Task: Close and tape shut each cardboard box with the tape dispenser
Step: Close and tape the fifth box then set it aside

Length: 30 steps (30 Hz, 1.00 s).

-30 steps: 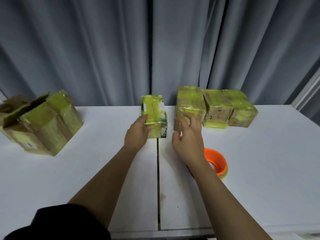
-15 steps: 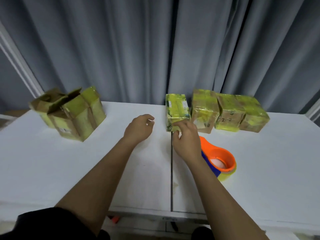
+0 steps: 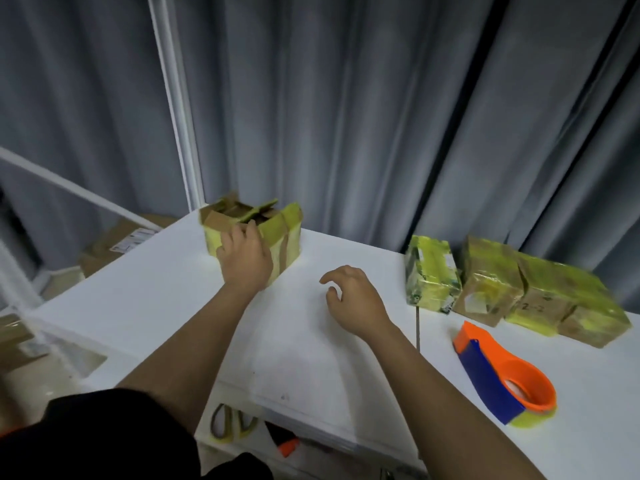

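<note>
An open cardboard box (image 3: 287, 233) wrapped in yellow tape stands at the table's far left, its top flaps up. My left hand (image 3: 244, 261) is on its near side, fingers curled over the top edge. Over the bare middle of the table hovers my right hand (image 3: 353, 299), fingers loosely curled, holding nothing. A small taped box (image 3: 433, 278) and a row of taped boxes (image 3: 540, 289) stand at the far right. The orange and blue tape dispenser (image 3: 502, 375) lies in front of them, untouched.
The white table (image 3: 138, 299) has a seam running near the taped boxes. Grey curtains hang right behind it. Scissors (image 3: 228, 424) lie on a shelf under the front edge. More cardboard boxes (image 3: 117, 244) sit on the floor to the left.
My view has swung left. My left hand has reached across to the open box at the far left, and my right hand has left the small taped box and moved left over the table.
</note>
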### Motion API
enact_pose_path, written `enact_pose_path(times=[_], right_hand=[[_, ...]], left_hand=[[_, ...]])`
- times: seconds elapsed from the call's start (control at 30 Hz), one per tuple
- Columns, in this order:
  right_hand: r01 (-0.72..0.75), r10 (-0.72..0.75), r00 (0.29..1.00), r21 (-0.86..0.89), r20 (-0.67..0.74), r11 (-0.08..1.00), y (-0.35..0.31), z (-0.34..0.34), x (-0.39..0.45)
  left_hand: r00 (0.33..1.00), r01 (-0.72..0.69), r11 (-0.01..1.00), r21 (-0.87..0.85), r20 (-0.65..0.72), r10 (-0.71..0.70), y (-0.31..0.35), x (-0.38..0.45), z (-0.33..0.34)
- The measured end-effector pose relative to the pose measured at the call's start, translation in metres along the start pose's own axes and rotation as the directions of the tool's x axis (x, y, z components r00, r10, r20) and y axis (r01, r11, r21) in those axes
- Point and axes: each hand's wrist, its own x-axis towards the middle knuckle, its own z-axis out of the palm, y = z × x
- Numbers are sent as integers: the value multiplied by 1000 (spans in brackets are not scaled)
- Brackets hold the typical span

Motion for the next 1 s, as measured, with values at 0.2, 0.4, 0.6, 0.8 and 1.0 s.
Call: enact_pose_path(times=[0.2,0.4,0.6,0.8,1.0], right_hand=[[13,-8,998,-92,60,996,0,1,10],[-53,60,996,-104,59,993,17,-13,7],[-141,142,989,-35,35,989,30,-25,-17],[-156,160,986,104,-36,982,45,-36,-62],[-190,381,860,481,-339,856,78,-47,-110]], left_hand=[[997,28,998,-50,79,-24,-6,12,23],[1000,-9,992,-122,-10,8,7,10,23],[1000,9,933,-359,-8,-13,24,-13,25],[995,-88,859,-504,-2,101,47,-65,19],[918,-318,765,-560,18,395,57,-123,12]])
